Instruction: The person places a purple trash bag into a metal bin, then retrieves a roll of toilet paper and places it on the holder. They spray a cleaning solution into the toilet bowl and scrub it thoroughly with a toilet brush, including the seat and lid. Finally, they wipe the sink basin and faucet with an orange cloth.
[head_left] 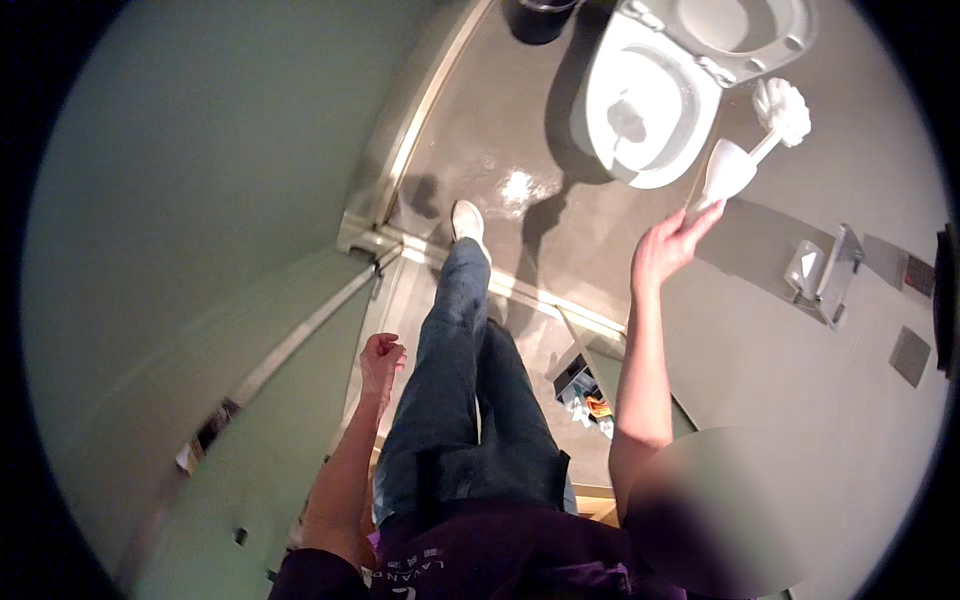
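One white brush (731, 172) juts from the grasping right hand (664, 252) — well apart from the free, half-curled left hand (381, 364).

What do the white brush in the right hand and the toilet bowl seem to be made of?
White brush: the flared guard looks like smooth plastic, evenly white and moulded; the head looks ruffled and soft, perhaps fibre or foam, I can't tell which. Toilet bowl: likely glazed ceramic, judging by its smooth, bright white curves.
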